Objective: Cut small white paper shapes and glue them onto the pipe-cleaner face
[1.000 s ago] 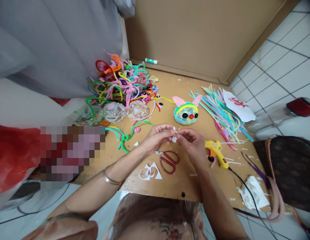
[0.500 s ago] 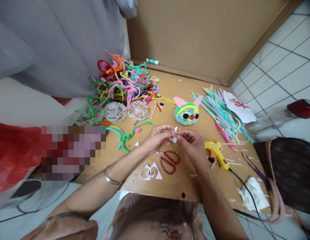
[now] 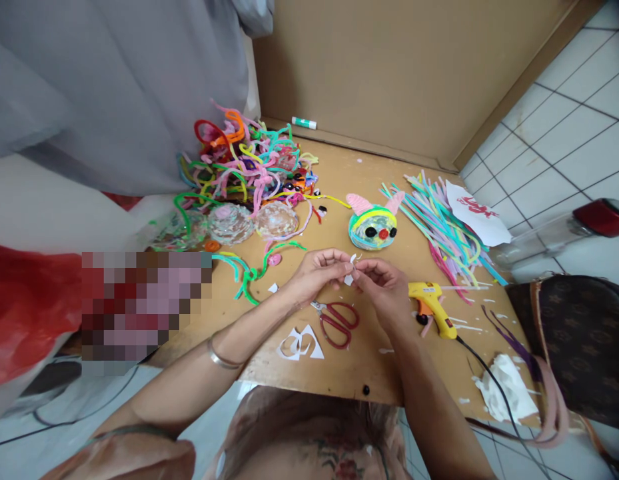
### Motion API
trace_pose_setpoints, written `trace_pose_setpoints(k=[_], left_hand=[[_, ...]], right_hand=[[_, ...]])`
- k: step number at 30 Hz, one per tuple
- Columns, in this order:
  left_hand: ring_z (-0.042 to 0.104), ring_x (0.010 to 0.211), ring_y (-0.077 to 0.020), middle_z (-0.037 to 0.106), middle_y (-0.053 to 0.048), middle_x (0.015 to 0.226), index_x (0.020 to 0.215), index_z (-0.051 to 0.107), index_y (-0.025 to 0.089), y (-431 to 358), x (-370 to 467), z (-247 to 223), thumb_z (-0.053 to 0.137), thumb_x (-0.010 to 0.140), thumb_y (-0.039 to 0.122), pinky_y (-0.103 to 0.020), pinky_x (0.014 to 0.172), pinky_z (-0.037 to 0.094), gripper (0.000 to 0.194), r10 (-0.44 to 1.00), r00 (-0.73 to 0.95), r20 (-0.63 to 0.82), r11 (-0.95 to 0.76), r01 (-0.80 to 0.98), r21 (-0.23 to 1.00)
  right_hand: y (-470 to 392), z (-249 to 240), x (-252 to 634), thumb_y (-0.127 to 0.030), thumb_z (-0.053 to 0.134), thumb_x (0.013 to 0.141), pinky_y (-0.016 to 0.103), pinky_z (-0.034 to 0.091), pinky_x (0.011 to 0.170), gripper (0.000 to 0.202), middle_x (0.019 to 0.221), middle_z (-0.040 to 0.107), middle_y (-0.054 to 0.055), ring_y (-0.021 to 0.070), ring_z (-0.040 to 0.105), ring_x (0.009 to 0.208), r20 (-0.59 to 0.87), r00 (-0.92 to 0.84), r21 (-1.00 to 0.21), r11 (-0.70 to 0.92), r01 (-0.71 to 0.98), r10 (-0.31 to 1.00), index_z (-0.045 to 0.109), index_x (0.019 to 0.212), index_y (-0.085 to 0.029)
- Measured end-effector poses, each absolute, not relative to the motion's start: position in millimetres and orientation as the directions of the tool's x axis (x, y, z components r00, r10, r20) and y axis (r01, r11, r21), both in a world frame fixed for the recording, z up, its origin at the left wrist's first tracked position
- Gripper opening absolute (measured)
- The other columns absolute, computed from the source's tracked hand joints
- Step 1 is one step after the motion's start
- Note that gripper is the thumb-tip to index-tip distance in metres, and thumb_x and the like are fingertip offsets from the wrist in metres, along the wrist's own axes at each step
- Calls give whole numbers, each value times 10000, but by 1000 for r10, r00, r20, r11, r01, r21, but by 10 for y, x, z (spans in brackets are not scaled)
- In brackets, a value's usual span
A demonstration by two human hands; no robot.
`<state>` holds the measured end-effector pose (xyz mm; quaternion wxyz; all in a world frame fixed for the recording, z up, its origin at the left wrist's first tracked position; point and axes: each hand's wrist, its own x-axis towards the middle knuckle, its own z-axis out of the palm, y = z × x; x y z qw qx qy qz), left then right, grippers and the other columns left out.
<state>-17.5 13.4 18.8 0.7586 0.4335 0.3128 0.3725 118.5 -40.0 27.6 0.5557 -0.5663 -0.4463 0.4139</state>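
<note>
In the head view, near the centre of the frame, the thumb and fingertips of my left hand (image 3: pixel 325 272) pinch a small piece of white paper (image 3: pixel 348 279), and my right hand (image 3: pixel 382 280) pinches it from the other side, its fingers curled; the fingertips of both hands meet around it. Just above them sits a round animal head wound in pale and teal strands (image 3: pixel 372 227), with pink ears, two black eyes and a red nose. Below my hands, scissors with red handles (image 3: pixel 339 325) lie on the light brown wooden table (image 3: pixel 339 373), beside white paper offcuts with curved holes (image 3: pixel 300 343). A yellow hot glue gun (image 3: pixel 436 307) lies right of my right hand. A tangled pile of colourful fuzzy stems (image 3: pixel 249 163) fills the upper left of the table, and straight pastel fuzzy stems (image 3: pixel 442 223) lie at the upper right.
</note>
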Motion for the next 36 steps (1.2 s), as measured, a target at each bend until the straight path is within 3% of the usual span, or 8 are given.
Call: trace_pose_setpoints(k=[7,27,36], left_hand=[[531,520,-63,635,-11,652,794,638,116,129,-175,184,793,587,325,-169,465,409,332,834,532,-146,346,-300,889],[532,481,-68,638,-7,616,734,618,131,145,-175,170,679,618,269,-168,455,413,191,852,499,-156,310,-240,920],[494,492,-57,588,17,610,717,609,129,111,-158,150,741,627,357,-169,466,406,278,903,428,-44,119,-150,982]], right_hand=[[-397,260,1208,-300,745,665,220,449,519,164,635,656,-10,94,553,523,24,228,-1000,25,0,973,666,737,-175],[-432,364,1129,-308,708,670,263,490,603,150,685,685,21,145,618,623,33,250,-992,0,130,968,666,731,-177],[-442,363,1138,-395,704,697,252,461,559,224,629,654,5,136,575,579,54,241,-991,22,135,969,686,723,-174]])
